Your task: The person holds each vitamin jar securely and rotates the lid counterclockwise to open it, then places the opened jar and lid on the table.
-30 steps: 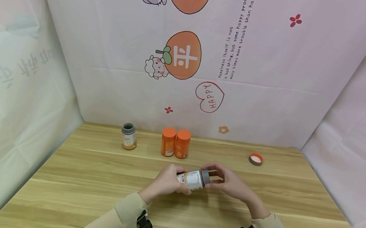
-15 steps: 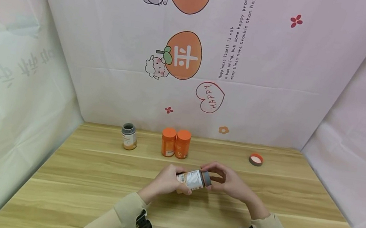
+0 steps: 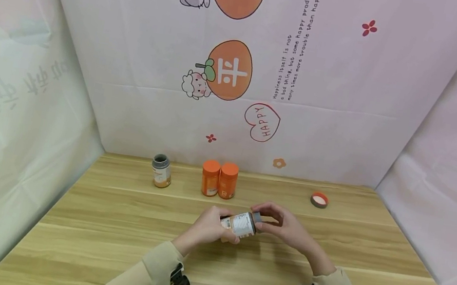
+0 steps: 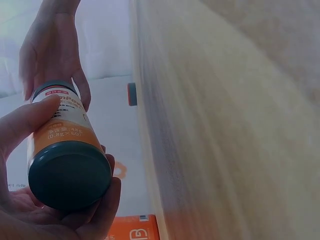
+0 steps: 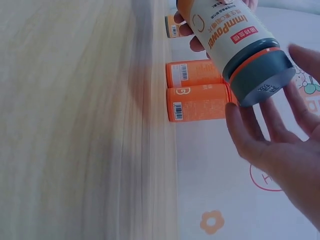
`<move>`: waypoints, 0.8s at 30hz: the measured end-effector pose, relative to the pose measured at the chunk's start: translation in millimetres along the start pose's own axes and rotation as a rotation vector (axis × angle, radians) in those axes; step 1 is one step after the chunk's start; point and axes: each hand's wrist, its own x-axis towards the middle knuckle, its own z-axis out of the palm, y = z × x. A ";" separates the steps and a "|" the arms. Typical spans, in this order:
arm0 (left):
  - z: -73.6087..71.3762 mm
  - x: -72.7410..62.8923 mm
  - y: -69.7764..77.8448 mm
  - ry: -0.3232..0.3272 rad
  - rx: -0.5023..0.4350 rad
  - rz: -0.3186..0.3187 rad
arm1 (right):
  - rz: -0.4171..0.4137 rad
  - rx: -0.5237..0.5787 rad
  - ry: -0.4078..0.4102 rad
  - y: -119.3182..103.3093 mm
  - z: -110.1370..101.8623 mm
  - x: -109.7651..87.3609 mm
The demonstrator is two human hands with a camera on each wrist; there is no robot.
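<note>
A supplement bottle with a white and orange label lies tilted above the table, its cap end to the right. My left hand grips its body, with the thumb across the label in the left wrist view. On its end is a dark grey cap, an orange ring showing beneath it. The fingers of my right hand curl around this cap, touching its edge. In the right wrist view, the cap's flat top faces the palm, which stays apart from it.
Two orange bottles stand side by side at the back of the wooden table. Left of them is an uncapped bottle with a grey neck. A loose grey and orange cap lies at the back right. White printed cloth surrounds the table.
My right fingers have shifted around the cap, the thumb now reaching farther over its near side. The left hand and the bottle stay nearly in place.
</note>
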 end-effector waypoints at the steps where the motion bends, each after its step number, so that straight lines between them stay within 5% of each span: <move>1: 0.1 -0.2 0.3 0.001 0.002 0.002 | 0.022 -0.017 0.017 -0.8 0.8 0.1; 24: 5.3 -1.4 3.8 0.055 0.089 0.021 | 0.301 -0.072 0.067 -8.6 11.6 6.5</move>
